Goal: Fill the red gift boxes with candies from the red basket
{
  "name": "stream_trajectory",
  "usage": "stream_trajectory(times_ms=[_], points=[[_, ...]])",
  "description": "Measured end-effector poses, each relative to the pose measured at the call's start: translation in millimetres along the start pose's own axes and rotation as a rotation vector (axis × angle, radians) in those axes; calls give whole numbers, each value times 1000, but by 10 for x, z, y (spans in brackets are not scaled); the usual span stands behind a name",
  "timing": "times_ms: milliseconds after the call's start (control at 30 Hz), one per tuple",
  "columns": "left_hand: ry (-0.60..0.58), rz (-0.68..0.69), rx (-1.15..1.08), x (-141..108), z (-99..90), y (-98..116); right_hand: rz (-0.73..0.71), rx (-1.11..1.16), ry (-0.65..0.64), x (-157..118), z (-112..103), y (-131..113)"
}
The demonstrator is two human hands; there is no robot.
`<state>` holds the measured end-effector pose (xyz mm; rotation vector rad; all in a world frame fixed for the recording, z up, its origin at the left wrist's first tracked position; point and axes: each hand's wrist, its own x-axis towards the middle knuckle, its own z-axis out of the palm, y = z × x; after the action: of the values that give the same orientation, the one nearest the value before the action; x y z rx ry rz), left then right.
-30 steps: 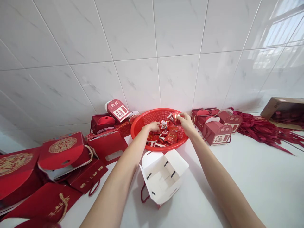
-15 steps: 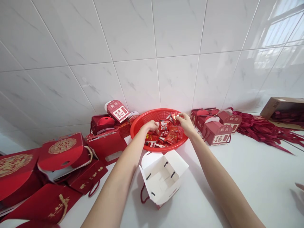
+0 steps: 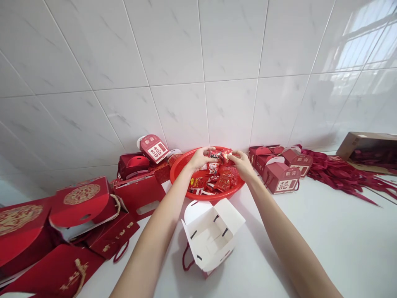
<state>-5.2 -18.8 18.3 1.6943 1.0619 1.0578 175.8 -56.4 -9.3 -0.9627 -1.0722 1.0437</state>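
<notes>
Over the red plastic basket [image 3: 175, 177], my left hand [image 3: 199, 159] pinches a red wrapped candy [image 3: 215, 155]. Close beside it, my right hand [image 3: 242, 163] has its fingers closed on another red wrapped candy [image 3: 226, 155]. The two candies nearly meet; whether they touch I cannot tell. Beneath the hands, several loose wrapped candies [image 3: 223, 181] lie in the basket. Just in front of the basket stands an open gift box [image 3: 211, 238], white inside, with its flaps up and a dark red cord handle [image 3: 187, 258] at its left.
Red gift boxes [image 3: 83, 207] are piled along the left. Small pink-red boxes [image 3: 281, 176] stand right of the basket, before a heap of dark red ribbons [image 3: 328, 171]. A cardboard box [image 3: 359, 145] sits at the far right. A tiled wall [image 3: 231, 111] rises behind the table [image 3: 313, 219].
My left hand has risen from among the candies and now holds one up. My right hand has brought its candy slightly left, so both hands are closer together.
</notes>
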Motion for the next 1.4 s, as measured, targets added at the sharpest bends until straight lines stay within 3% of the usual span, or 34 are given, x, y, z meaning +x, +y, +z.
stream_trajectory(times_ms=[167, 267, 367, 467, 567, 667, 867, 1067, 1267, 1400], points=[[-25, 32, -186, -337, -11, 214, 7, 42, -215, -165, 8, -351], [-19, 30, -192, -619, -53, 374, -22, -44, -331, -327, 14, -629], [-95, 70, -8, -933, -133, 595, -111, -230, -465, -534, 20, -880], [-262, 52, 218, -1239, -248, 820, -203, -443, -595, -773, 32, -1071], [-300, -46, 467, -1491, -350, 945, -273, -652, -733, -1003, 64, -1188], [-343, -175, 664, -1656, -390, 937, -296, -856, -910, -1171, 130, -1224], [-431, -306, 808, -1747, -365, 838, -300, -1128, -1056, -1283, 272, -1151], [-447, -273, 769, -1746, -398, 820, -249, -1121, -1181, -1280, 329, -1055], [-463, -235, 658, -1741, -433, 778, -285, -1089, -1191, -1284, 387, -1042], [-484, -234, 675, -1742, -425, 782, -220, -1099, -1263, -1289, 389, -1026]])
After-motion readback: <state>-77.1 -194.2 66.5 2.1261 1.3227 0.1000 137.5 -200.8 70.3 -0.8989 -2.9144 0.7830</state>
